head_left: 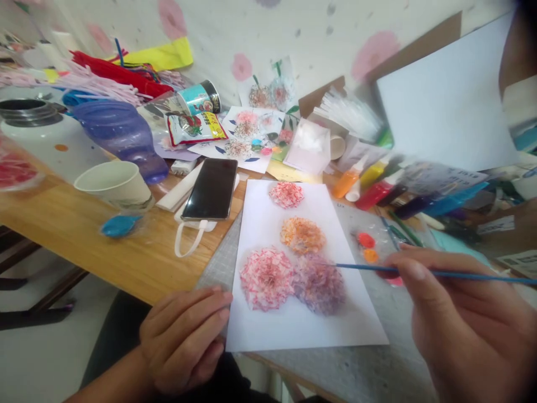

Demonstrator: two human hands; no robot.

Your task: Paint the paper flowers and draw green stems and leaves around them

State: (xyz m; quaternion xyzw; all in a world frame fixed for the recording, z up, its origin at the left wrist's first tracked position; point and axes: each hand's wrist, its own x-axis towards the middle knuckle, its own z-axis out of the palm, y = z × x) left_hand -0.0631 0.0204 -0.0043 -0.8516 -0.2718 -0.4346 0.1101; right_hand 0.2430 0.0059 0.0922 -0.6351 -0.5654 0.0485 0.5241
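A white sheet of paper (352,330) lies on a grey board, with flower heads painted or dabbed on it in red, orange, pink and purple. At its lower left edge, my left hand (188,336) is closed, fingers together and fingertips at the paper's edge; the thumb is partly hidden. My right hand (465,319) pinches a thin blue paintbrush (361,267), held almost level from the right. Its tip reaches the upper part of the purple flower (321,285); contact with the paper cannot be told. Red and orange paint blobs (366,240) show just beyond the right fingers.
Left of the paper are a phone (212,190) with a white cable, a paper cup (115,184) and a blue spoon-like piece (119,225). Paint bottles (375,190) lie at the right. Painted flower cards (251,134), a snack packet (195,129) and pipe cleaners (100,84) crowd the back.
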